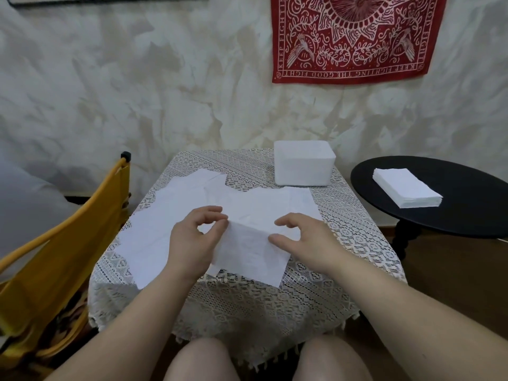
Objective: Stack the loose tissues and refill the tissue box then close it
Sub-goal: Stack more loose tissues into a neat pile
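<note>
Several loose white tissues (176, 215) lie spread over the lace-covered table (343, 243). One tissue (247, 251) sits nearest me, slightly lifted at its left edge. My left hand (195, 237) pinches that left edge between thumb and fingertips. My right hand (302, 237) hovers over the tissue's right side, fingers relaxed and spread, thumb near the paper. The white tissue box (303, 166) stands at the table's far right corner; its opening is not visible from here.
A neat stack of white tissues (406, 191) lies on a round black side table (467, 213) to the right. A yellow chair (55, 257) stands at the left. The wall with a red bandana (354, 37) is behind the table.
</note>
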Available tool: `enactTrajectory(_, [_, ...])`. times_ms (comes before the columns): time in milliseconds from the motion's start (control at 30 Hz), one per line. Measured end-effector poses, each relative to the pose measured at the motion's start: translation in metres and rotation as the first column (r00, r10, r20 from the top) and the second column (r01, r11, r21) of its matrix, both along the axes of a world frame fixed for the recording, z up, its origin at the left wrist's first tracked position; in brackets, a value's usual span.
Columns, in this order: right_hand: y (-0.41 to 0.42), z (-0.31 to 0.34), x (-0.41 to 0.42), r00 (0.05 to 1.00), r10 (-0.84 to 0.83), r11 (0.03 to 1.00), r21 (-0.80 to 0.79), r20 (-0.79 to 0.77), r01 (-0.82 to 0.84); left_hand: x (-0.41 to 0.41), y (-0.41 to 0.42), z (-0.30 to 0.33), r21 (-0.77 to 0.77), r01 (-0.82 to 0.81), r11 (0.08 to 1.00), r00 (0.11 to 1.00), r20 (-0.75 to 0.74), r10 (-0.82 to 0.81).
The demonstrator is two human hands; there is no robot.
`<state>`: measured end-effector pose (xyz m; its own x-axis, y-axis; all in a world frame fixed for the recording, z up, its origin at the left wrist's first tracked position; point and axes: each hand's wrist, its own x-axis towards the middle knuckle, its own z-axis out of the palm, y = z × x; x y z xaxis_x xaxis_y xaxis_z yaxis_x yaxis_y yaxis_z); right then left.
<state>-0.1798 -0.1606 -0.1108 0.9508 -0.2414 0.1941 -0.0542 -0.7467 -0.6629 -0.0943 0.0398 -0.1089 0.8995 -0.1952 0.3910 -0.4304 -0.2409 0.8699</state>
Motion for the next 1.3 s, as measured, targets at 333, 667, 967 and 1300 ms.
enactTrajectory(333, [0.001, 0.013, 0.008, 0.998, 0.045, 0.998, -0.048, 0.042, -0.043, -0.001, 0.004, 0.003, 0.166, 0.117, 0.979, 0.992, 0.025, -0.122])
enactTrajectory(667, [-0.023, 0.027, -0.018, 0.985, -0.131, 0.929, 0.361, 0.114, 0.081, -0.007, -0.025, 0.008, 0.095, -0.049, 0.994, 0.999, -0.006, 0.05])
enactTrajectory(967, [-0.007, 0.04, -0.021, 0.991, -0.042, 0.736, 0.674, 0.125, -0.054, -0.032, -0.061, 0.02, 0.099, 0.394, 0.914, 0.906, -0.209, -0.368])
enactTrajectory(1300, [-0.007, 0.028, -0.022, 0.989, 0.136, 0.891, 0.431, 0.049, -0.144, -0.024, -0.058, 0.026, 0.304, 0.299, 0.905, 0.952, -0.16, -0.261])
